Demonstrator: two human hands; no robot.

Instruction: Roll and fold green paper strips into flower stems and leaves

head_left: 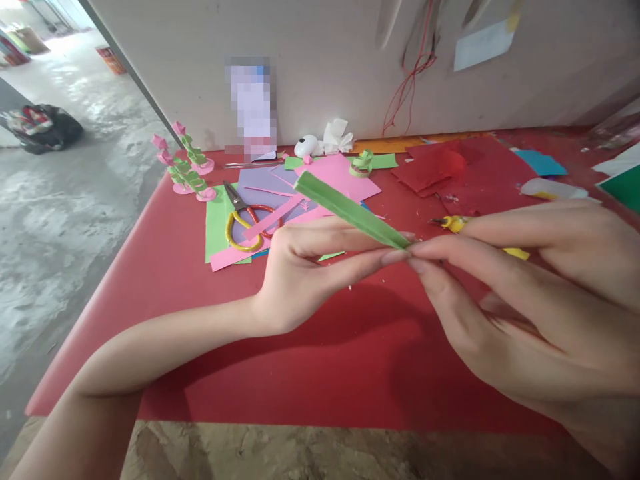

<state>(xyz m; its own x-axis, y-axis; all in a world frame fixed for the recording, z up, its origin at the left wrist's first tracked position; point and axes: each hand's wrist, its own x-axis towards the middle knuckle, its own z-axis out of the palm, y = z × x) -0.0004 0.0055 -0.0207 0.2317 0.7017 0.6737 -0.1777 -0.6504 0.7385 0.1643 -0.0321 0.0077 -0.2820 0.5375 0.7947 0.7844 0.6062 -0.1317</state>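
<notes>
A folded green paper strip point(345, 208) is held above the red table point(320, 373), slanting up to the left. My left hand point(305, 273) pinches its lower part between thumb and fingers. My right hand point(525, 293) pinches the strip's near end with thumb and forefinger; the fingertips of both hands meet there.
Behind the hands lie pink, purple and green paper sheets point(280, 200) with scissors point(245, 223) on them. Small paper flowers point(187, 167) stand at the back left. A green paper curl point(361, 163), red paper point(450, 170), a glue bottle point(550, 190) and a yellow tool point(457, 223) lie farther back. The table's left edge drops to concrete floor.
</notes>
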